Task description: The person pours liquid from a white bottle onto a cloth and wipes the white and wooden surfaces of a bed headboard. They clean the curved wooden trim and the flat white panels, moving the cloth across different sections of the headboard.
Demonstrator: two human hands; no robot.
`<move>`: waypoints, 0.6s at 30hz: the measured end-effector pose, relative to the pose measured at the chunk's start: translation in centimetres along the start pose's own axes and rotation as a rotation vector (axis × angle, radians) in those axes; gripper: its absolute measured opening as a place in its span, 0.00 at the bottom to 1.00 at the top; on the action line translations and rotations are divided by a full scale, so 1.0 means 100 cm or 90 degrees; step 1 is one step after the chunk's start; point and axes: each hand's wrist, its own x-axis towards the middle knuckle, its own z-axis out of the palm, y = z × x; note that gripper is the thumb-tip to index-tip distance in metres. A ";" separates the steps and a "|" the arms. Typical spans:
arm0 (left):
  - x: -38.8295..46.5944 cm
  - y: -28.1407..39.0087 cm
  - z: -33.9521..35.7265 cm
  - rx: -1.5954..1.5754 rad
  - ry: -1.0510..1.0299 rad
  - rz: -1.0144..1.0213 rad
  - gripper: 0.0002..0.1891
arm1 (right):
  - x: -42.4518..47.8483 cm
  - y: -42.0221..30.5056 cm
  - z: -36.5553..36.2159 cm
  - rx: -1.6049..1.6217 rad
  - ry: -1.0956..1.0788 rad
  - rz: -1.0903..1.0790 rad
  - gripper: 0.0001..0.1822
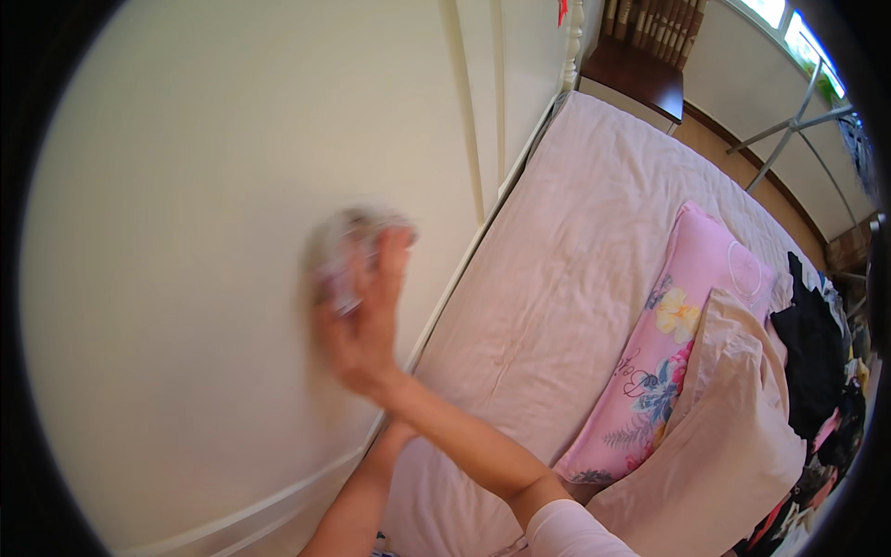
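Note:
My right hand presses a crumpled cloth against a cream wall or panel. Both the cloth and the fingers are blurred, so the cloth's pattern is unclear; it looks pale with dark and reddish patches. Its back faces me, fingers pointing up the surface. Below my right forearm, my left hand is at the edge of the bed, by the base of the wall. The forearm in front hides most of it, and its fingers do not show.
Across the bed lie a pink floral pillow, a beige fabric cover and a heap of dark clothes. A dark-topped cabinet and a metal folding rack stand beyond. Raised strips run along the wall surface.

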 end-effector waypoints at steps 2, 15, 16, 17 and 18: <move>-0.001 -0.008 0.003 -0.082 0.027 0.040 0.56 | 0.034 -0.051 0.002 0.040 -0.051 -0.144 0.31; -0.001 0.024 -0.008 0.170 -0.038 -0.058 0.53 | 0.055 0.197 -0.046 0.238 0.211 0.357 0.27; 0.000 0.024 -0.007 0.167 -0.032 -0.044 0.53 | 0.036 0.216 -0.058 0.151 0.203 0.410 0.27; 0.001 0.023 -0.007 0.169 -0.031 -0.031 0.53 | 0.016 0.230 -0.064 0.064 0.193 0.463 0.28; 0.002 0.022 -0.007 0.169 -0.029 -0.020 0.53 | -0.003 0.238 -0.065 0.036 0.194 0.450 0.29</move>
